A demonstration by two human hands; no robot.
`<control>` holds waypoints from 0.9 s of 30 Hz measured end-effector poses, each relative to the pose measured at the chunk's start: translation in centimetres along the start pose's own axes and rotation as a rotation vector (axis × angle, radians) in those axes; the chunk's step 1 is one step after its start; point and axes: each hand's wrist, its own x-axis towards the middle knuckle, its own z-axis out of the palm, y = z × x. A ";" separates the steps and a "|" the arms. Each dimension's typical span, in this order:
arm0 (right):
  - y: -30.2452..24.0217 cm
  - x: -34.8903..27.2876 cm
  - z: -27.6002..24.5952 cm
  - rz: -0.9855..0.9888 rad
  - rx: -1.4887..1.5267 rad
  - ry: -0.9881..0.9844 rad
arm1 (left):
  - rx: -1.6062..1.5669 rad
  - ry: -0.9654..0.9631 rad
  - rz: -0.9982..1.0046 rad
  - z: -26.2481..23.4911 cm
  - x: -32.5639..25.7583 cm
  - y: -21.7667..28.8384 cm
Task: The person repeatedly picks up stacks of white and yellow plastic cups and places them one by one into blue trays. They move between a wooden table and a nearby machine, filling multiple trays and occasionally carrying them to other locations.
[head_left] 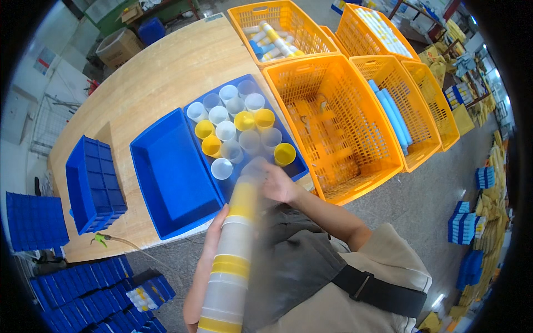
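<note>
A long stack of nested plastic cups (225,277), white translucent and yellow, leans up from the lower edge in front of my body. My left hand (214,230) is wrapped along its left side. At the stack's upper end my right hand (279,184) has its fingers closed around a translucent cup (254,168), which is smeared by motion. Just beyond, a blue tray (302,167) holds several upright cups, mostly clear, with yellow ones such as the yellow cup (285,155) at its right side.
Left of the cups lies a second blue tray (172,172) on the wooden table (150,72). A blue bin (94,186) stands farther left. Orange crates (333,127) line the right side; one contains cup stacks (275,39). A green-tipped air hose (100,238) rests at the table's near edge.
</note>
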 end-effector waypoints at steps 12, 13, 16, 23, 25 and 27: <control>2.3 0.1 1.5 0.293 -0.069 -0.125 | 0.028 -0.023 -0.005 -1.6 -2.8 0.3; 1.6 0.3 2.3 0.325 -0.014 -0.186 | 0.029 0.004 -0.005 -1.6 -3.0 0.3; -1.1 0.9 5.6 0.166 -0.395 -0.190 | 0.024 -0.075 0.074 -1.3 -3.9 1.0; -4.6 3.0 3.5 0.163 -0.345 -0.390 | -0.193 -0.268 0.232 -1.0 -6.0 2.9; -1.4 3.4 1.4 0.354 -0.206 -0.201 | -0.110 -0.116 0.341 -1.0 -6.1 2.7; 0.5 3.1 0.8 0.394 -0.146 -0.111 | -0.075 -0.041 0.393 -1.0 -6.1 2.4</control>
